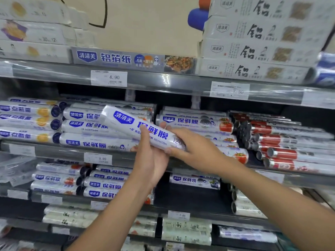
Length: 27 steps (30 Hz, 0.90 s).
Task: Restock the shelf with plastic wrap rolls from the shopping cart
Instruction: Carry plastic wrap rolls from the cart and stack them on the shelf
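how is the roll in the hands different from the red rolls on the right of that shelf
The held roll is white with blue print; the red rolls carry red labels. The held roll is tilted, gripped by the left hand and right hand, while the red rolls lie stacked on the shelf. Both are long, shiny wrapped tubes.

A store shelving unit fills the view, several grey metal shelves (pixel 163 82) stacked one above another with dark gaps between them. Clear plastic strips along the front edges carry white price tags (pixel 108 78). Behind the top shelf stands a beige back wall (pixel 145 24) with a black curved line and a blue and orange shape (pixel 198 17) on it. The light is bright and even.
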{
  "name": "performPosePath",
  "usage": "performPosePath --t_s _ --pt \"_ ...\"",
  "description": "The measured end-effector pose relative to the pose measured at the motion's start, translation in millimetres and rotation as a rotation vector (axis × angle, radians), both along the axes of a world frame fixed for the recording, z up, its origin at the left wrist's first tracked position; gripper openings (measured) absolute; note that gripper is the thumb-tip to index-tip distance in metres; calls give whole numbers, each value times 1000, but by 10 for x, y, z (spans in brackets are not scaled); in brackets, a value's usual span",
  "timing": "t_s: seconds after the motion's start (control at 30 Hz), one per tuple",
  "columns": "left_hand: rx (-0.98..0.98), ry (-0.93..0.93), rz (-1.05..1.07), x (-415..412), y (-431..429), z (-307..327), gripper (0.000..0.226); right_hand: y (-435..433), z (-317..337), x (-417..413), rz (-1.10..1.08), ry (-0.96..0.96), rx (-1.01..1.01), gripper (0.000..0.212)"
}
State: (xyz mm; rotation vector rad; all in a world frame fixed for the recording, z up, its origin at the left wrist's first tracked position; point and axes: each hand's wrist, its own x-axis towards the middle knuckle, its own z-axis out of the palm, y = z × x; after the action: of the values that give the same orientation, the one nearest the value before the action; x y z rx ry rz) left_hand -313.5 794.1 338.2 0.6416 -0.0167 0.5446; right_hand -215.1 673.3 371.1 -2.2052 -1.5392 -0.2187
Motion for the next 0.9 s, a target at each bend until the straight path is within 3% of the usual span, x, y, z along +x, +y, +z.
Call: performPosePath --t_s 0.07,0.17,0.27,0.33,0.47,0.6,0.9 --pt "285 147 119 43 38 -11 70 -56 42 98 -9 26 20 54" --pt "1150 445 338 38 205 -207 58 -203 166 354 -119 -88 15 58" --pt "1898 464 509 67 349 -458 60 -327 223 683 -240 -197 -6 66" --pt "2137 512 506 83 395 -582 68 -398 207 893 -302 -210 -35 64" --pt "2254 493 555 92 455 -700 70 -506 92 1165 -369 -181 -114 73" --pt "2250 459 624 127 467 -773 68 -447 -52 1231 -366 -205 -195 66" --pt "2237 512 658 127 395 -765 70 -447 -137 1222 -371 -100 -110 63"
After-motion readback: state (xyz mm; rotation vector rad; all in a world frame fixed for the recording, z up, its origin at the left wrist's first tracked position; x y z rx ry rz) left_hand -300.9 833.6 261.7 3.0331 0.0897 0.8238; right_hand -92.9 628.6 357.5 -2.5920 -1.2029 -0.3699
